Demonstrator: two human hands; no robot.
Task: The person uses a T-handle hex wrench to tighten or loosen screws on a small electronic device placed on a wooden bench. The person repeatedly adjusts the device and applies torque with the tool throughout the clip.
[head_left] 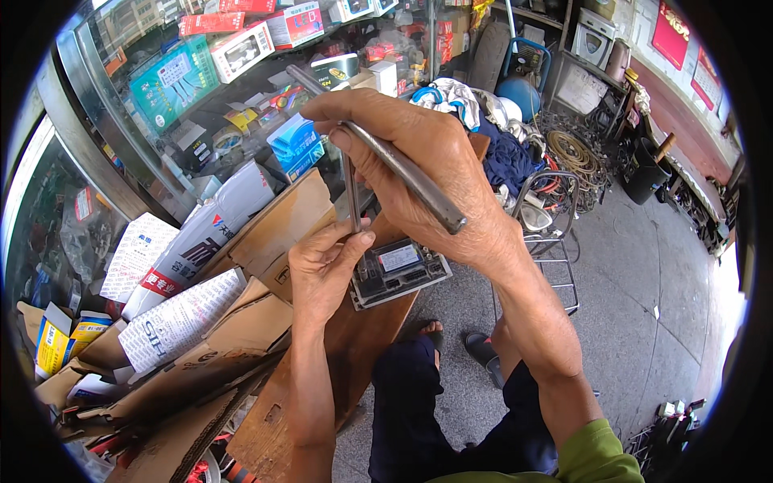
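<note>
My right hand [447, 169] is wrapped round a thick, dull metal bar [411, 181], slanting from upper left to lower right. A thinner upright metal rod [351, 193] drops from near that grip to my left hand [322, 270], whose thumb and fingers pinch its lower part; whether it joins the bar is hidden. Just beside my left hand, a flat metal-and-black assembly [403, 278] with a pale label lies on a wooden bench [274, 402], partly behind my hands. Its small parts are too small to tell.
Torn cardboard [201, 346] and paper wrappings fill the left. A glass display case [181, 145] holds boxed goods behind. At right are a heap of cloth [507, 153], a metal-framed chair [555, 274], coiled hose [580, 157] and a black bucket [644, 173]. My legs are below the bench edge.
</note>
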